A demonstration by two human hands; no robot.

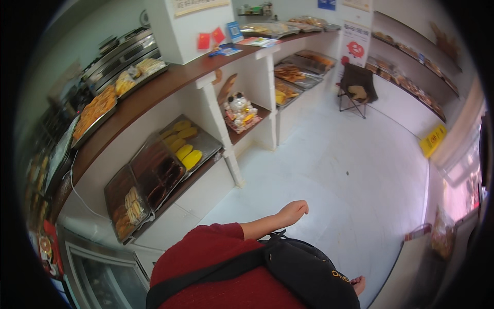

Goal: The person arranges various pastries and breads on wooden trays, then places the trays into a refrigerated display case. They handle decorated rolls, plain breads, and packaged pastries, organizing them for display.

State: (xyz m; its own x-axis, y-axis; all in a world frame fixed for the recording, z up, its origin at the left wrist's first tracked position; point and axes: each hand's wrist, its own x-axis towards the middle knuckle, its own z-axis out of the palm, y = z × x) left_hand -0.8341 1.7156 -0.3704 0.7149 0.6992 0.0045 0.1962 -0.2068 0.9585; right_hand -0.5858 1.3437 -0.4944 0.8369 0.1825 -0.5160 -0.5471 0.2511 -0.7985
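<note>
My left hand [295, 213] hangs out in front of me over the pale floor [324, 170], its fingers loosely curled in with nothing seen in them. At the lower right, my right hand [359, 285] shows only in part beside the black bag [308, 266] worn over my red top; its fingers look bent, and whether they hold anything is not clear. Neither hand touches the shelves. To my left, a low shelf carries metal trays of baked goods, with yellow oval buns [189, 153] and pale stick-shaped pastries [134, 205].
A brown-topped counter [181, 79] curves along the left, bearing a tray of golden pastries [94, 114]. A lucky cat figurine [240, 110] sits in a niche. Ahead stand a folding chair [357, 87] and bread shelves [409, 90]. A yellow floor sign [433, 141] leans at right.
</note>
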